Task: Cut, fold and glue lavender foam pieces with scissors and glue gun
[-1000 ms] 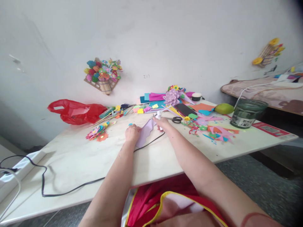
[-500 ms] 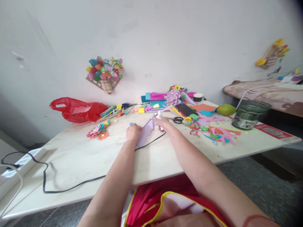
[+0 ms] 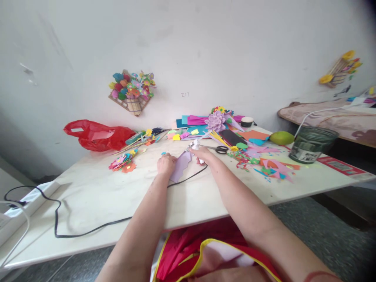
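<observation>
My left hand [image 3: 166, 164] grips the left edge of a lilac craft-foam piece [image 3: 181, 167] with a wavy right edge, against the tabletop. In my right hand [image 3: 205, 154] is a white hot glue gun [image 3: 196, 145], fingers wrapped round its handle. Its metal nozzle lies at the far end of the lilac piece; whether it touches cannot be told. From the glue gun a black cord [image 3: 188, 179] runs across the table, passing behind my left forearm. Black-handled scissors [image 3: 221, 150] rest just right of my right hand.
Foam flowers [image 3: 123, 161] are piled at left, near a red plastic bag [image 3: 101, 135]. A power strip [image 3: 35, 199] sits at the left edge. On the right are foam scraps [image 3: 276, 168], a green glass jar [image 3: 313, 145], a green fruit [image 3: 281, 137] and a phone [image 3: 232, 138].
The glue gun's nozzle has moved slightly left along the far end of the lilac piece. My left hand keeps its hold. The whole view has shifted a little.
</observation>
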A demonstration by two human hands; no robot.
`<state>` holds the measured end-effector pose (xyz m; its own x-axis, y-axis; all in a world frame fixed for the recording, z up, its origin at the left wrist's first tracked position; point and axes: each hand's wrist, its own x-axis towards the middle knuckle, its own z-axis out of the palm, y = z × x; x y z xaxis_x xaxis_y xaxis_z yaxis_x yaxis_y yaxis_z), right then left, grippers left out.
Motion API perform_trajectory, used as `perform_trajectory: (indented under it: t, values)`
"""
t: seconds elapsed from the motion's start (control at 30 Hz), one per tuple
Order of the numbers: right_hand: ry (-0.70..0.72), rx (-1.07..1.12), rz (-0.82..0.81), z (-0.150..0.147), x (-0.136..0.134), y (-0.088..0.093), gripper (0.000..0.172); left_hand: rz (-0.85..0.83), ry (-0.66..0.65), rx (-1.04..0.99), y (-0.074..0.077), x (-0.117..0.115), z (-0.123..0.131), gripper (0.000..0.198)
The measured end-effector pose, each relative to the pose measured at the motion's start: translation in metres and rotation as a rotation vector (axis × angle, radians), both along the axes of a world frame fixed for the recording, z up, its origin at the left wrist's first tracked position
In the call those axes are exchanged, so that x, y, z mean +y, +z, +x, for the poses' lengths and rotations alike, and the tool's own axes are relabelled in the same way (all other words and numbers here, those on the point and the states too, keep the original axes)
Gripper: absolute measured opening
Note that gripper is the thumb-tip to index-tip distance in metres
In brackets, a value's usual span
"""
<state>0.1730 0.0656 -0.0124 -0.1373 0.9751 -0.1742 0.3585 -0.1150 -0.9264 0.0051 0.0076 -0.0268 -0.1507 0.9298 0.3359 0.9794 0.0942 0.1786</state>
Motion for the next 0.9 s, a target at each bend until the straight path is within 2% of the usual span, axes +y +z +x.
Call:
perform_trajectory:
  t: [0.4,0.9]
  values:
    - [-0.134,0.045,-0.014,0.0,0.007,-0.001,0.038,0.028,-0.03,-0.005,-0.002,0.0,-0.002,0.025]
    - [-0.083,-0.011,-0.035,-0.004,0.014,-0.007,0.042,0.022,-0.01,0.0,-0.002,0.002,-0.001,0.024]
